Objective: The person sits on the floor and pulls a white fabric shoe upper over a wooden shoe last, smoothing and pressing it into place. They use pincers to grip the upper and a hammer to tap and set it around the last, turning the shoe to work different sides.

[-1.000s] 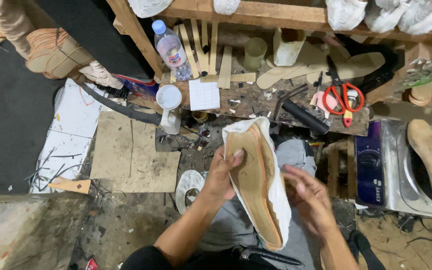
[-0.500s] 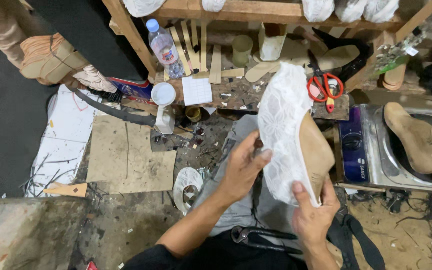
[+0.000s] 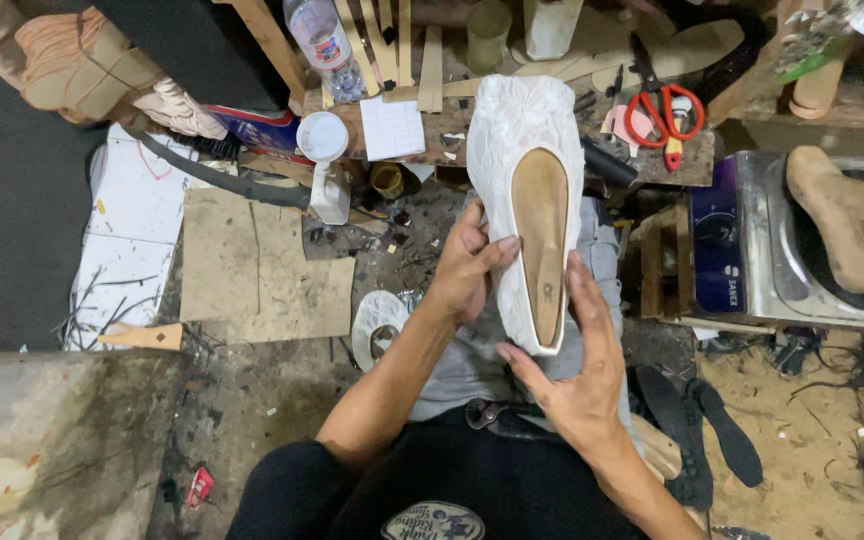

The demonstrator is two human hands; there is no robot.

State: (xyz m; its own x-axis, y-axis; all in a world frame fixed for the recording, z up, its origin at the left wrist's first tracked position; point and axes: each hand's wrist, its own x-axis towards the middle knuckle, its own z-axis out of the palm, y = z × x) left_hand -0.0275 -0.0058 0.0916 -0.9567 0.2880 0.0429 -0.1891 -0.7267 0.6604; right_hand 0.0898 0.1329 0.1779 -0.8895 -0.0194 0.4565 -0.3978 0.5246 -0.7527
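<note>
Far left: white paper sheets (image 3: 132, 240) and a cardboard panel (image 3: 252, 260) lie on the floor; white cup (image 3: 323, 136) and a clear plastic bottle (image 3: 322, 40) on the cluttered bench (image 3: 432, 130); left hand (image 3: 467, 270) has its fingers wrapped on the left side of the white-covered shoe last (image 3: 530, 200), thumb on its edge; last is sole-up, tan insole facing the camera, toe pointing away, held over the lap; right hand (image 3: 577, 375) cups the heel end, fingers gripping it; red scissors (image 3: 662, 110) on the bench; bare wooden last (image 3: 847, 215) at right in a metal machine (image 3: 752, 250).
</note>
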